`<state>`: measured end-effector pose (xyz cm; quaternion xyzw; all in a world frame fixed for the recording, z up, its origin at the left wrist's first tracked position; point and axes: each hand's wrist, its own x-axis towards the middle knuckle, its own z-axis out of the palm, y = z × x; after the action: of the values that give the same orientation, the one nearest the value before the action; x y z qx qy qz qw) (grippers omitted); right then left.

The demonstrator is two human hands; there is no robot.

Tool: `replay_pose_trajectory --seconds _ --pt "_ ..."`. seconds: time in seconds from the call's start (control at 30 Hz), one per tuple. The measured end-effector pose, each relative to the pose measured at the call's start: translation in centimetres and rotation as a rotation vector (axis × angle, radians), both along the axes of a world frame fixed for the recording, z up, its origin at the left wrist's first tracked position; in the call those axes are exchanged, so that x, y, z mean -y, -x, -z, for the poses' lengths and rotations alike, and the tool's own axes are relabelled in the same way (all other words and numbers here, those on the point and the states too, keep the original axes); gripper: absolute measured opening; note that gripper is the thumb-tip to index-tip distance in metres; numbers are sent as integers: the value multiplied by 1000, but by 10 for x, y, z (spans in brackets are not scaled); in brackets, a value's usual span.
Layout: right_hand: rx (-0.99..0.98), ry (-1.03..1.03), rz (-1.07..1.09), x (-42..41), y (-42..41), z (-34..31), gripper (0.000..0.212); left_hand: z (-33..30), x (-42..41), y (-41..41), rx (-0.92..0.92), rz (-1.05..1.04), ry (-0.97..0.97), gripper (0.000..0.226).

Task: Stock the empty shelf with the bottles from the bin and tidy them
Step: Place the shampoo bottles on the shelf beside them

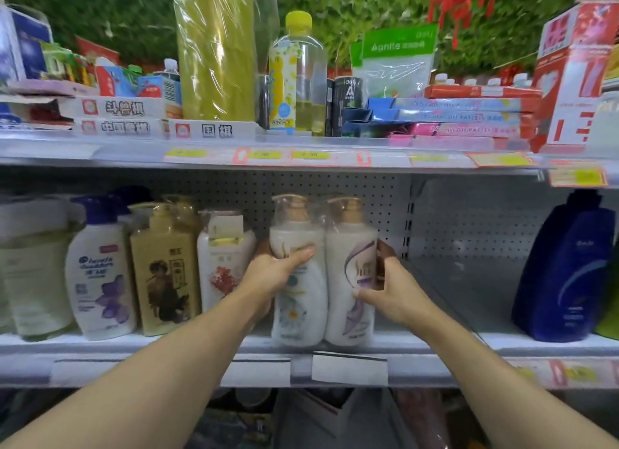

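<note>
A twin pack of pump bottles (323,274), two white bottles wrapped together in clear film, stands at the near edge of the shelf (452,344), just right of a white bottle with red flowers (224,261). The left hand (278,274) grasps the left bottle of the pack, thumb across its front; the right hand (388,288) clasps the right bottle from its right side. Both bottles look full, so the pack is probably heavy, and the film likely makes it slippery. A hold low on both bodies seems safer than the pump heads, which the film covers loosely. To the right the shelf is bare up to a dark blue bottle (566,274). The bin cannot be made out below the shelf.
</note>
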<state>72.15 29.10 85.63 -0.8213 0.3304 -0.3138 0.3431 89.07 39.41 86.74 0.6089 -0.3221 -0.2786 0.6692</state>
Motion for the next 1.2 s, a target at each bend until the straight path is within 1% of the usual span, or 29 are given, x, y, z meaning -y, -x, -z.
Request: replay_pose_trajectory --seconds 0.07,0.13,0.2,0.23,0.3,0.37,0.47,0.53,0.6,0.7,0.83,0.9,0.97,1.07,1.2 --pt "-81 -45 -11 -4 2 7 62 0 4 -3 -3 -30 -9 29" --pt "-156 -93 -8 -5 0 18 58 2 9 -6 3 -47 -9 40" --pt "-183 -98 6 -5 -5 27 54 3 11 -7 -6 -39 -5 50" --pt "-185 -87 19 -5 -8 28 51 2 12 -7 -13 -28 -5 51" --pt "-174 -62 44 -3 -12 29 49 1 15 -7 -15 -8 -5 44" --pt "-162 -41 70 -3 -15 30 52 4 17 -6 27 -43 -12 37" --pt "-140 -58 104 -3 -14 35 56 15 14 -7 194 -84 -102 45" --pt "-163 -61 98 -2 -10 39 56 21 8 -9 364 -40 -216 46" --pt "-222 -52 100 1 -6 45 59 27 3 -9 488 0 -348 48" --pt "-243 -47 117 5 -6 53 60 37 1 -5 615 -37 -457 40" --pt "-264 10 165 11 -14 55 60 38 9 -9 684 -121 -544 46" --pt "-271 22 199 13 -17 55 63 40 13 -10 782 -144 -625 55" --pt "-265 22 214 15 -20 57 65 43 16 -9 866 -193 -659 61" --pt "-229 17 211 19 -24 58 63 48 23 -11 863 -218 -651 67" --pt "-235 47 219 26 -30 62 55 53 33 -14 766 -224 -630 75"
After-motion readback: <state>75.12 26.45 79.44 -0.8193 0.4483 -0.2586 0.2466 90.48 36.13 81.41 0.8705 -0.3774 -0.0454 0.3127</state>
